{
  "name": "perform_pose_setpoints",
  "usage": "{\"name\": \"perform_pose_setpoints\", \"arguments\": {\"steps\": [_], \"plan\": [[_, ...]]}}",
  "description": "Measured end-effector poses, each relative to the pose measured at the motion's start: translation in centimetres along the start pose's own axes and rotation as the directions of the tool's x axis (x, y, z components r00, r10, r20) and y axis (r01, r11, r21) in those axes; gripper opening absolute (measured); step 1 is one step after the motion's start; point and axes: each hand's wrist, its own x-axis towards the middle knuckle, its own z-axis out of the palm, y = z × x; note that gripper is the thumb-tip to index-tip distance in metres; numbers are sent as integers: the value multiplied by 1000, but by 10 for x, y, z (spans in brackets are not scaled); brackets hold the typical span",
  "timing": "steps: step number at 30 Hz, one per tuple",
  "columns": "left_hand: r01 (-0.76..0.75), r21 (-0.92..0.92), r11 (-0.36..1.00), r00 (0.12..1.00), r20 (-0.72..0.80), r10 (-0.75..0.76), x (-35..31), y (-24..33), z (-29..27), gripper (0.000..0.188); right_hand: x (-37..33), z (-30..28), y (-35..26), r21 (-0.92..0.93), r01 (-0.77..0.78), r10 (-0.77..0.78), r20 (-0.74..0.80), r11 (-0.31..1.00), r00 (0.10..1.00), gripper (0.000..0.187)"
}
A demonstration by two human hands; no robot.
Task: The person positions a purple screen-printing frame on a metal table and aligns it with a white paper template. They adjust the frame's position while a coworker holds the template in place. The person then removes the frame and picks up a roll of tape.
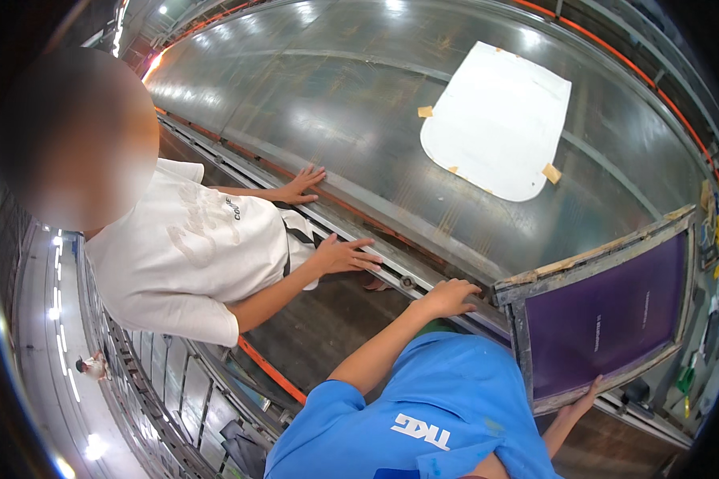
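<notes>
My left hand (449,298) lies on the metal rail along the near edge of a long table, its fingers stretched out and nothing in them. At the right, my right hand (581,403) grips the lower edge of a screen-printing frame (522,339), with some of the fingers hidden behind it. The frame has a worn, taped border and a purple mesh (607,315) with small pale lettering. It stands tilted at the table's near edge. Beyond it, a white rounded fabric panel (499,120) lies flat on the table, with bits of tan tape at its edges.
The long grey table (335,104) stretches away to the far left, bordered by metal rails (407,281). To my left a co-worker in a white T-shirt (192,255) rests both hands on the near rail. Assorted tools, one a green-handled item (685,379), crowd the far right.
</notes>
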Motion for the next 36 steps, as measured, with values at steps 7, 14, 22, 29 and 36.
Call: {"name": "perform_pose_setpoints", "arguments": {"steps": [7, 14, 22, 29, 36], "plan": [[167, 87, 982, 963, -229, -143, 11, -32, -31, 24, 12, -2, 22, 23, -36, 35, 60, 999, 998, 80], [400, -149, 905, 712, -571, -408, -11, -47, -121, 48, -25, 11, 15, 47, -94, 89, 90, 995, 992, 80], [636, -120, 762, 508, -678, -531, 1, -131, -244, 92, -42, 3, 12, 15, -25, 25, 44, 1000, 999, 76], [685, -75, 725, 556, -590, -586, 21, -139, -257, 95, -67, 2, -4, -90, 28, -34, -70, 996, 997, 74], [680, -79, 729, 562, -583, -587, 22, -140, -266, 100, -77, 7, -5, -39, 13, -13, 11, 999, 1000, 75]]}}
